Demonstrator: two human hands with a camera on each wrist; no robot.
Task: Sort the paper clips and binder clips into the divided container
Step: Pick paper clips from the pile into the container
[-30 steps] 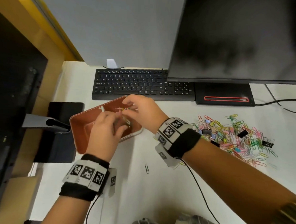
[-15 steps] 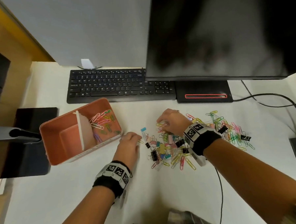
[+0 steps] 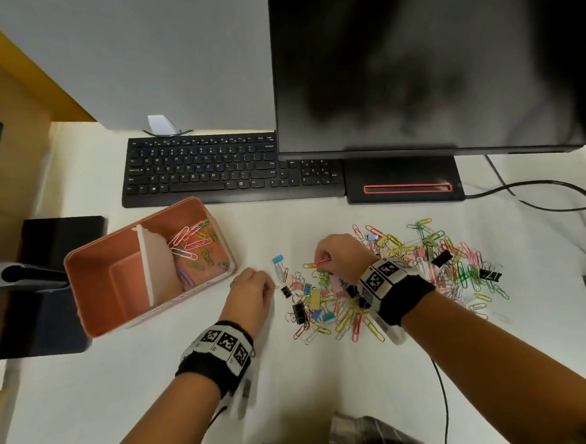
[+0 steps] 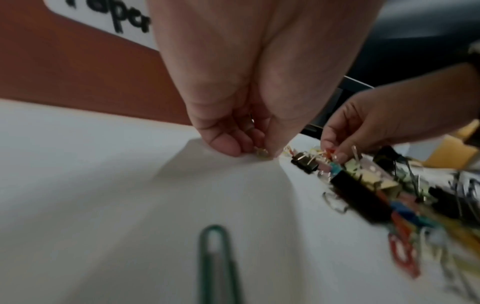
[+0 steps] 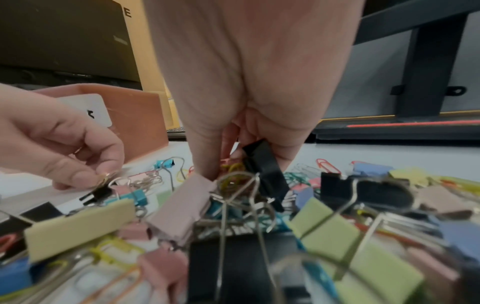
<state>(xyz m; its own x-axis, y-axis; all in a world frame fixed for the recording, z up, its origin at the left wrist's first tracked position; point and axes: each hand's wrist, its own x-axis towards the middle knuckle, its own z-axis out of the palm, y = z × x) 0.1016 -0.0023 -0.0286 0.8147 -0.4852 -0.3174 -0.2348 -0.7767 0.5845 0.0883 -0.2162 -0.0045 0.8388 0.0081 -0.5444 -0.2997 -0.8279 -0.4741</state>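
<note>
An orange divided container (image 3: 93, 266) stands at the left; its right compartment holds several coloured paper clips (image 3: 194, 247) and its left compartment is bare. A mixed pile of paper clips and binder clips (image 3: 406, 277) lies on the white desk. My left hand (image 3: 271, 287) is at the pile's left edge, its fingertips pinching a small gold paper clip (image 4: 262, 153) against the desk. My right hand (image 3: 317, 263) reaches down into the pile and pinches a red paper clip (image 3: 323, 262). A black binder clip (image 5: 262, 164) stands right beside its thumb.
A black keyboard (image 3: 214, 168) and a monitor (image 3: 429, 62) with its base (image 3: 405, 182) stand behind the pile. A dark stand (image 3: 33, 279) sits left of the container. A cable (image 3: 443, 400) runs down from my right wrist. A lone green paper clip (image 4: 218, 263) lies near my left wrist.
Both hands have left the container, where they were a second ago, and come down to the pile. The right hand now pinches a red clip, the left a gold one.
</note>
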